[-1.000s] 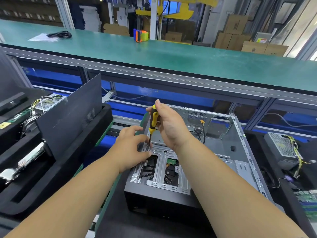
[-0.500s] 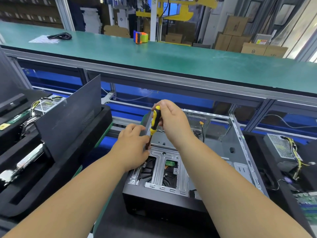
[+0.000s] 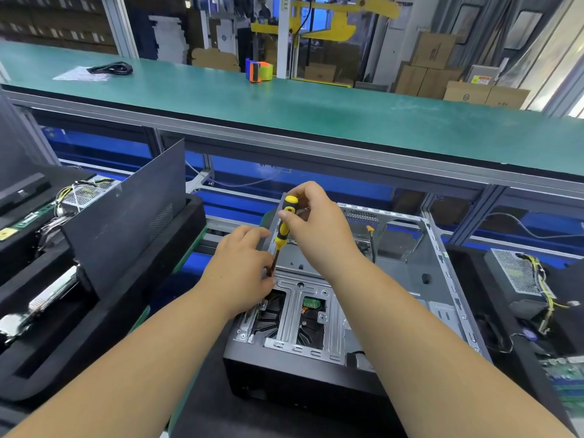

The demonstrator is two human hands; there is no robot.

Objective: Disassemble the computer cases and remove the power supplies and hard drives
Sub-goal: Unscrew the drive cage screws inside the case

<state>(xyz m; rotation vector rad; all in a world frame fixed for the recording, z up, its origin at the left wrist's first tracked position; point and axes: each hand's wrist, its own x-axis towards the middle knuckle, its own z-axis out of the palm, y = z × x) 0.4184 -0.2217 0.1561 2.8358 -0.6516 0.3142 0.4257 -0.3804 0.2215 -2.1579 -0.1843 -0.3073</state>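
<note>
We see the open grey metal computer case [image 3: 395, 279] lying on its side below both hands. Beyond it runs a long green tabletop [image 3: 316, 115], cardboard boxes [image 3: 442, 71] behind. Our right hand [image 3: 316, 229] grips the yellow-and-black screwdriver [image 3: 282, 229] upright; our left hand [image 3: 243, 267] pinches its shaft with curled fingers [image 3: 268, 279] at the silver drive bracket [image 3: 300, 314].

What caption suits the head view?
Right hand turns a yellow-handled screwdriver at the drive cage of an open computer case, left hand steadying its shaft.
</note>
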